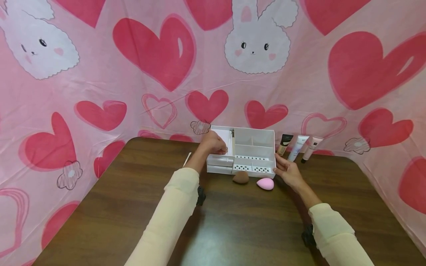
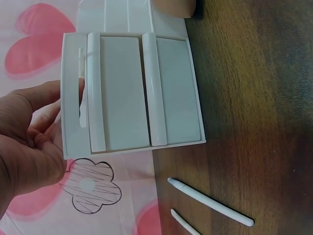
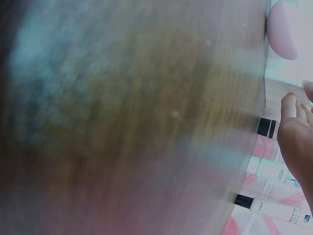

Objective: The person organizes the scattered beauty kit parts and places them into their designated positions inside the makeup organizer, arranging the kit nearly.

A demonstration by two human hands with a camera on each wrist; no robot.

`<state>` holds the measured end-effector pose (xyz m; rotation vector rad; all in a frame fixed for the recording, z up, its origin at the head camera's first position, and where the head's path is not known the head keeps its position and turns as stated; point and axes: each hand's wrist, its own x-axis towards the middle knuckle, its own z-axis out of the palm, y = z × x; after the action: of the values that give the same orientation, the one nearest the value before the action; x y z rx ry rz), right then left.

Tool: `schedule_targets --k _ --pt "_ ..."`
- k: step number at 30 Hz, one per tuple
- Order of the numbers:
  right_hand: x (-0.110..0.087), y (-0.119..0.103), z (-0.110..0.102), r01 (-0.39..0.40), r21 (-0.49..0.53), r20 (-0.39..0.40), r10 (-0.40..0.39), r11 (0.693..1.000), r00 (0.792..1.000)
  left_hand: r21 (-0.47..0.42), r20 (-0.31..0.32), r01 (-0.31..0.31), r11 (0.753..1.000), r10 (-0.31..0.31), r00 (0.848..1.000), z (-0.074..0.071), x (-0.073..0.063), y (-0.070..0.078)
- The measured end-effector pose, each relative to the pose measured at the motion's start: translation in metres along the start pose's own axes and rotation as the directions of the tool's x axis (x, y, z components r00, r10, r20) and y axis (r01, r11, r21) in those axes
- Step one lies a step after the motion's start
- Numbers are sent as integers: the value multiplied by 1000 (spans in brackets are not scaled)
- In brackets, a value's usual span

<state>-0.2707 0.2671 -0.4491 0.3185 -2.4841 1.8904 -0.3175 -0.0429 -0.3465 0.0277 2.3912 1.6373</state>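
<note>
A white makeup organizer (image 1: 254,152) with compartments and drawers stands at the back of the table. My left hand (image 1: 214,142) is in at its left compartment, fingers bent. Beside these fingers stand a slim white stick (image 1: 229,142) and a brush (image 1: 233,142). In the left wrist view, a fingertip shows behind the slot above two drawer fronts (image 2: 124,93); I cannot tell whether it holds a stick. My right hand (image 1: 288,170) rests against the organizer's right side, fingers extended along the wall and thumb near the front corner.
A brown sponge (image 1: 241,177) and a pink sponge (image 1: 265,184) lie before the organizer. To its right stand a black-and-gold tube (image 1: 284,144), a white tube (image 1: 297,148) and a pink tube (image 1: 311,149). White sticks, one a longer stick (image 2: 210,201), lie on its left.
</note>
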Motion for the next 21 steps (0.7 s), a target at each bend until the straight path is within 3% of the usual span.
schedule_targets --k 9,18,21 --pt "1 1 0 -2 -14 -2 2 1000 1000 -103 15 4 995 -2 1000 -7 -6 -1" --pt "0 -4 0 -27 -10 1 27 1000 1000 -79 -12 -97 992 96 995 -25 -18 -11" --pt "-1 -4 0 -29 -11 5 29 1000 1000 -62 -4 -97 993 97 995 -29 -22 -13"
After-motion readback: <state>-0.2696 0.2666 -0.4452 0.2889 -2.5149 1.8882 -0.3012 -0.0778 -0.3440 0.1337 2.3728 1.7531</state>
